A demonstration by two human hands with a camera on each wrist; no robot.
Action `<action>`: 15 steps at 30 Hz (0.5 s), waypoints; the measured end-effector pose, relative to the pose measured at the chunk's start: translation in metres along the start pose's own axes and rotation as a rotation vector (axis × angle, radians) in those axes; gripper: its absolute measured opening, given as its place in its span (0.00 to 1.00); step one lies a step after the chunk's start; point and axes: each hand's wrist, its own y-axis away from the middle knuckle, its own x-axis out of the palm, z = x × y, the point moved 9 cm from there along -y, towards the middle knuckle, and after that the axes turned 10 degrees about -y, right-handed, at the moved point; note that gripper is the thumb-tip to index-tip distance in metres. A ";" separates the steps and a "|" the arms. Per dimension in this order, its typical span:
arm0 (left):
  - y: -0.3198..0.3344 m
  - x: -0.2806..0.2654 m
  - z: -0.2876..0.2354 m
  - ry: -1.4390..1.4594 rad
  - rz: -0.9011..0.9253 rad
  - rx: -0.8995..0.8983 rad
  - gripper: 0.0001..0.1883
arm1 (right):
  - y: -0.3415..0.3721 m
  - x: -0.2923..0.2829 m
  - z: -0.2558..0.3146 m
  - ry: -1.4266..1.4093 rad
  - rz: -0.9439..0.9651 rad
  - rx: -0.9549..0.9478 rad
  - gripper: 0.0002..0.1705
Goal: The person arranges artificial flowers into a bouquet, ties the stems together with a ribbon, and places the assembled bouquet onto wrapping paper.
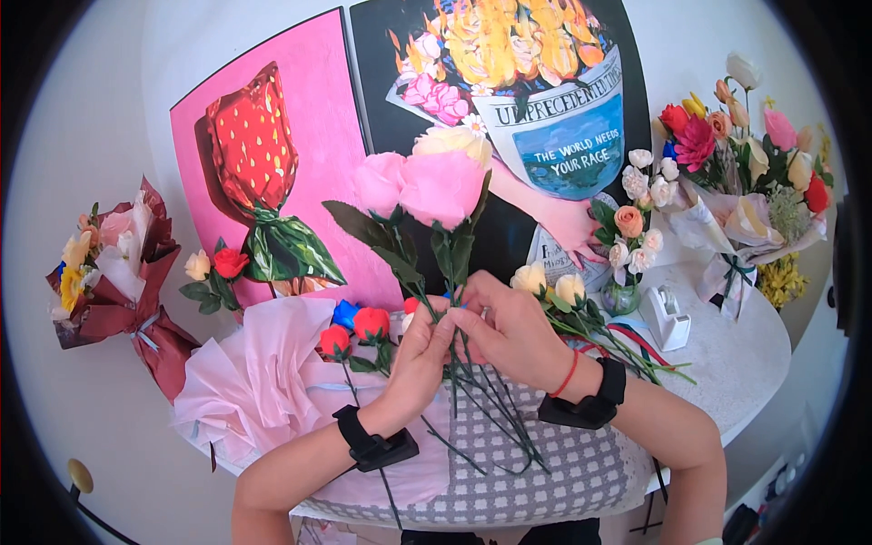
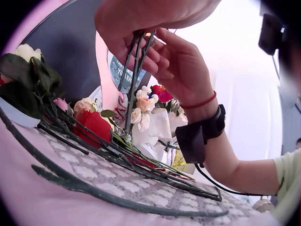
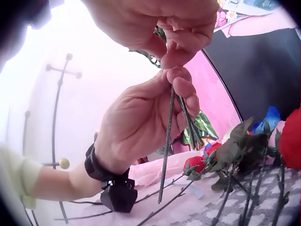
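Observation:
Two pink artificial roses [image 1: 443, 188] and a cream rose [image 1: 454, 143] stand upright as a bunch, dark green leaves below the blooms. My left hand [image 1: 421, 350] grips their stems, which hang below it in the right wrist view, where a long stem [image 3: 166, 146] drops from the fingertips. My right hand [image 1: 516, 334] is against the left one, thumb and fingers pinching the stems just under the leaves. Red roses [image 1: 371, 324] lie on the table left of my hands, with a blue rose [image 1: 345, 314] behind them.
Pink wrapping paper [image 1: 259, 372] spreads at the left over a grey checked cloth [image 1: 581, 468]. Cream roses [image 1: 569, 289] and loose stems lie to the right, near a white tape dispenser [image 1: 668, 318]. Wrapped bouquets [image 1: 150, 336] stand at both sides; two paintings [image 1: 381, 82] lean behind.

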 end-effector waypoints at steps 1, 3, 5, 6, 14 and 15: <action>0.000 -0.002 0.000 -0.020 -0.037 0.023 0.08 | -0.001 0.001 0.001 -0.002 0.001 0.002 0.12; 0.000 -0.003 -0.001 -0.040 -0.076 0.046 0.08 | -0.004 0.003 -0.004 -0.102 0.033 0.099 0.13; -0.002 -0.006 -0.005 -0.056 -0.118 0.082 0.09 | -0.007 0.006 0.000 -0.115 0.096 0.130 0.11; -0.002 -0.005 -0.007 -0.056 -0.119 0.080 0.09 | -0.007 0.011 0.000 -0.127 0.158 0.161 0.10; -0.001 0.005 -0.012 0.212 0.078 0.152 0.15 | -0.014 0.004 0.001 -0.291 0.088 0.136 0.14; -0.002 0.006 -0.012 0.213 0.078 0.150 0.15 | -0.015 -0.005 0.009 -0.150 0.005 0.038 0.14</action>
